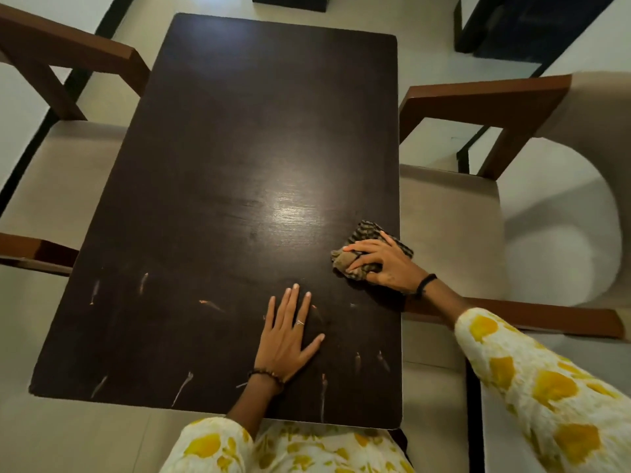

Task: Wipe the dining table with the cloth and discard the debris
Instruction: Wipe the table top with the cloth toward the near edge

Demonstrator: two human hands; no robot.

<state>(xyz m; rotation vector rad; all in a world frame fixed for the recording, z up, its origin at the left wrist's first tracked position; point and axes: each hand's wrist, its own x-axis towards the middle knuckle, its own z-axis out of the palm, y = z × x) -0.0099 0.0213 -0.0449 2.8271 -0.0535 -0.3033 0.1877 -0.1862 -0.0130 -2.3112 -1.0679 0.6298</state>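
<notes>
A dark brown rectangular dining table (218, 165) fills the middle of the view. A crumpled striped brown cloth (363, 233) lies at the table's right edge. My right hand (382, 262) presses down on it with the fingers curled over the fabric. My left hand (288, 336) rests flat on the tabletop near the front edge, fingers spread, holding nothing. Several pale scratch-like marks (143, 283) dot the front part of the table. No loose debris can be made out.
Wooden chairs with beige seats stand around the table: one at the right (478, 97), one at the upper left (68, 52), another armrest at the left (30, 252). A dark cabinet (532, 25) stands at the far right on the pale floor.
</notes>
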